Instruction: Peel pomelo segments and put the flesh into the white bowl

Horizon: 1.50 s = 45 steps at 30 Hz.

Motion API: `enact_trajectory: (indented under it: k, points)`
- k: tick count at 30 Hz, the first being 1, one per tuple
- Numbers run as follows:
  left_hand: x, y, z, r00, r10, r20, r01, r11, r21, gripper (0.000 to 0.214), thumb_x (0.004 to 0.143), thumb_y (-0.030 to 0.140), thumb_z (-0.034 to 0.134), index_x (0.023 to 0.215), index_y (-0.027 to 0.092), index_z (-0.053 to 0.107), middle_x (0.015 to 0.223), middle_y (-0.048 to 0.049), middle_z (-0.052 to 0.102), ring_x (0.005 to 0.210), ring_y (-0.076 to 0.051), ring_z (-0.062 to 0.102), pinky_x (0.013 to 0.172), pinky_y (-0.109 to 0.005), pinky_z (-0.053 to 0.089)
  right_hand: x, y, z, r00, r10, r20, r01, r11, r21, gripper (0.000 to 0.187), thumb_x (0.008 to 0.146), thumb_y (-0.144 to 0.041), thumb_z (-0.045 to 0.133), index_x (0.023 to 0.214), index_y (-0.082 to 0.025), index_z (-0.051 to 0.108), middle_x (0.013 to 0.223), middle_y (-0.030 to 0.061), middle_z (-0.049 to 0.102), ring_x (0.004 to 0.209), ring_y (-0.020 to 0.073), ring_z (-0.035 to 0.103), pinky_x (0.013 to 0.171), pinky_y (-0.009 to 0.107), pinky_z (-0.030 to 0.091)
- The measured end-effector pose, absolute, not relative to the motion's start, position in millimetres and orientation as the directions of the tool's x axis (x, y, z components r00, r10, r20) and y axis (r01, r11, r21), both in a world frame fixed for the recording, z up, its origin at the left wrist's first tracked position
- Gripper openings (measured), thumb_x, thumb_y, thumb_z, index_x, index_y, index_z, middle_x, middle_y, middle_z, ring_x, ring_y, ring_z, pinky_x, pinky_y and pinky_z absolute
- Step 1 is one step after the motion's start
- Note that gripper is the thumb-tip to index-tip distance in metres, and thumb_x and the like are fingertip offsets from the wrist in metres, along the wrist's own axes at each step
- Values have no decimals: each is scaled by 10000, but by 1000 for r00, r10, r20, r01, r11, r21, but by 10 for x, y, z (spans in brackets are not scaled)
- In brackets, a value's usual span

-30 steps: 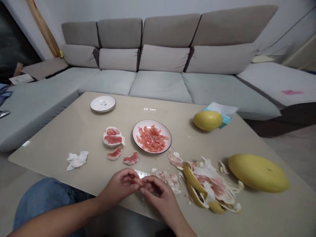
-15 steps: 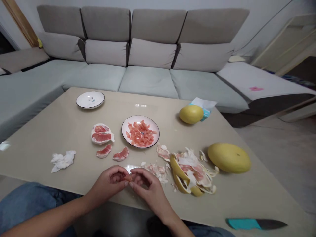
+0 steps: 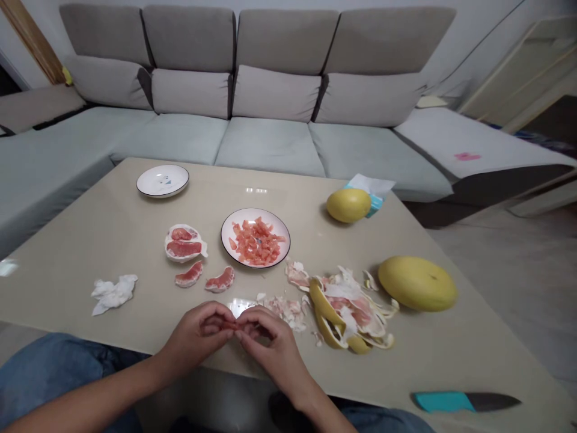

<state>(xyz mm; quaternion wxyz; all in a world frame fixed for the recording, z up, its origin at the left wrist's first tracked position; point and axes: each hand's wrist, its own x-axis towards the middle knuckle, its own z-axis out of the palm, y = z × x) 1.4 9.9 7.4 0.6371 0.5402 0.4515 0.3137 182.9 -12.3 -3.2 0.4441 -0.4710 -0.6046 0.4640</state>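
Note:
My left hand [image 3: 198, 332] and my right hand [image 3: 267, 337] meet over the table's near edge, fingertips pinched together. Between them is a small piece of red pomelo flesh [image 3: 231, 325], mostly covered by the fingers. Just beyond lie two pomelo segments [image 3: 189, 275] and a partly peeled pomelo chunk [image 3: 184, 247] with white pith and red flesh. A white dark-rimmed plate [image 3: 229, 245] holds many broken bits of pomelo flesh [image 3: 256, 242]. To the right of my right hand are scraps of membrane [image 3: 288, 311] and a heap of yellow peel [image 3: 331, 319].
Two whole yellow pomelos [image 3: 418, 284] sit on the right side, the farther one against a tissue pack [image 3: 375, 195]. A knife [image 3: 466, 402] with a teal handle lies near the right front edge. Crumpled tissue [image 3: 114, 294] is at left, another plate [image 3: 162, 181] at far left. Behind stands a sofa [image 3: 265, 144].
Both hands stay in nearly the same place, with the fingertips slightly closer and the red piece less visible between them. The whole view has shifted slightly.

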Motion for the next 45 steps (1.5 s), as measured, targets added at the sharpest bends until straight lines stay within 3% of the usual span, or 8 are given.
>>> enact_trajectory:
  k: [4,9,21,26,35,38,45]
  points:
    - [-14,107,133,381,923,-54,196,-24,980,34,803,205,652,828,193,672,903,-71,618,864,-209,626,761,-289,529,1849,-126,-13,-156,969,193,184,221,-958,171,810,-153,638,959,-223,689,921,47,653,689,135,626,627,247,529]
    - [-48,130,204,403,909,106,326,-251,912,111,791,133,641,848,214,690,886,-67,634,861,-210,606,771,-283,490,1887,-145,18,-178,926,334,274,373,-887,175,857,-134,589,954,-240,689,881,46,659,762,157,622,669,269,516]
    - [-55,114,150,501,831,240,406,-471,783,206,839,86,573,958,225,666,932,-49,607,890,-174,602,806,-267,477,1873,-192,-8,-215,887,408,399,461,-792,194,839,-106,573,961,-223,668,874,46,664,688,135,605,636,244,500]
    - [-49,105,157,514,823,241,386,-473,792,165,842,88,578,932,206,651,918,-43,595,874,-157,595,794,-262,479,1858,-193,8,-198,901,386,385,433,-815,180,814,-90,549,893,-213,654,784,30,629,647,130,576,602,233,479]
    - [-17,123,217,472,876,96,331,-277,902,69,840,144,599,867,182,650,896,-55,601,859,-170,610,761,-272,519,1850,-152,103,-113,991,66,210,89,-974,86,781,-154,592,731,-177,658,719,22,611,548,101,531,476,194,411]
    - [-20,129,199,457,889,46,292,-198,936,65,840,161,598,882,179,644,932,-66,592,889,-182,614,766,-281,535,1856,-154,104,-103,990,101,212,121,-970,69,792,-164,615,769,-182,677,743,24,621,571,105,548,498,200,427]
    - [-14,131,197,472,881,26,310,-193,931,49,844,190,610,867,176,651,891,-54,593,841,-166,599,749,-263,502,1872,-174,60,-154,960,232,233,264,-936,69,845,-176,618,860,-198,681,825,38,629,632,119,558,577,231,455]
